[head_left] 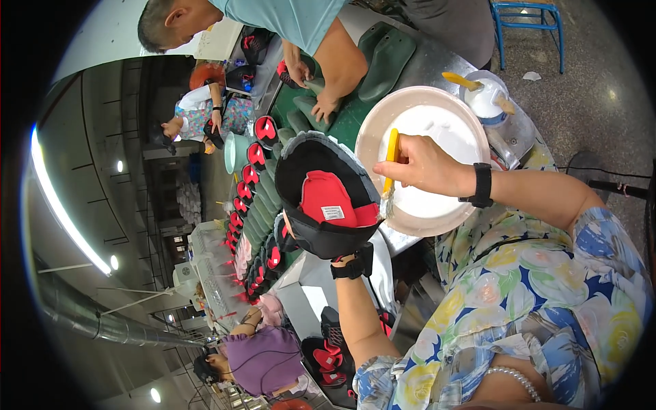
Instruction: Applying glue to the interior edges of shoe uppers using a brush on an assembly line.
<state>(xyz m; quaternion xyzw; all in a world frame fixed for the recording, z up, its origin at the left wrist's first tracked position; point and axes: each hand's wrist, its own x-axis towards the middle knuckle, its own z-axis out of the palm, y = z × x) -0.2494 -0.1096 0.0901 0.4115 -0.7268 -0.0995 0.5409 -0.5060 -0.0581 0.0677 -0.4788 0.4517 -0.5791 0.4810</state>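
My right hand (427, 164) is closed round the yellow handle of a brush (392, 156). Its bristles point down at the edge of a black shoe upper (335, 236), touching or almost touching it. This upper has a red lining with a white label and a grey rim. It is held up by my left hand (345, 260), mostly hidden behind it. Under my right hand stands a wide pale basin (370, 113) of thick white liquid.
A white tub (486, 102) with another yellow-handled brush stands beyond the basin. Dark green shoe lasts (386, 61) lie near a co-worker's hands (324, 102). Rows of red-lined uppers (256, 156) line the bench at left; more black-and-red shoe parts (328, 359) lie on a tray below.
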